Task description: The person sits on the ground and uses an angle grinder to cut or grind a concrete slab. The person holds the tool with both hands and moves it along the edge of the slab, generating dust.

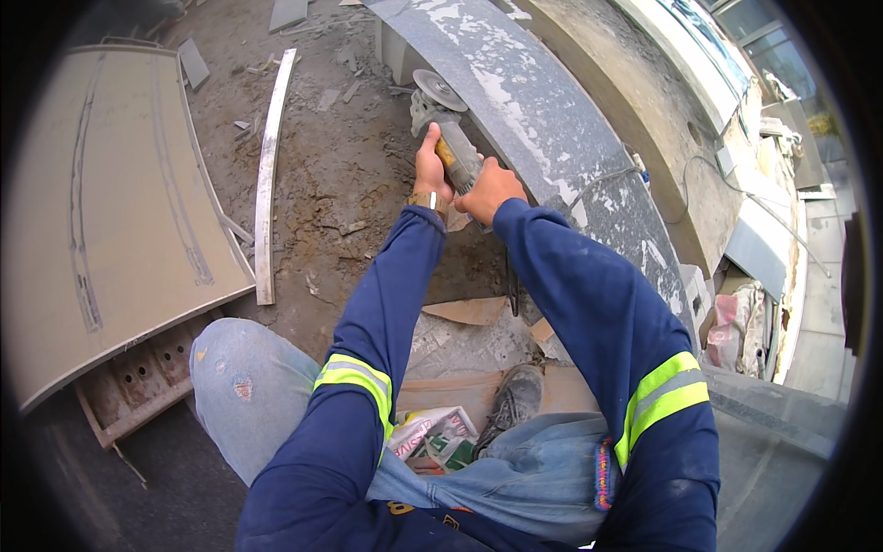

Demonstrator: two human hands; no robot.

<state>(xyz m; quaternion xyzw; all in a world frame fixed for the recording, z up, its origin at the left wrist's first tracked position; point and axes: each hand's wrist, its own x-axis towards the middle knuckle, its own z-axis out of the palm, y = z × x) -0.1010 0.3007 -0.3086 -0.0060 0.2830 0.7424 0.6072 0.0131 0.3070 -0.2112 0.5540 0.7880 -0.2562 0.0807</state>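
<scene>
Daylt on brown dirt flr, conc. ledge R, glass window & pale tiles far R.

Grinder left of slab

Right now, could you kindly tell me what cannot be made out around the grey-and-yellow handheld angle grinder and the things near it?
In the head view:
- Left hand: most fingers, hidden behind the grey-and-yellow handheld angle grinder.
- Grinder's rear end: partly covered by the right hand.
- White printed plastic bag: partly hidden by the blue-denim leg.
- Large flat beige panel: left side cut off by the dark fisheye rim.
</scene>
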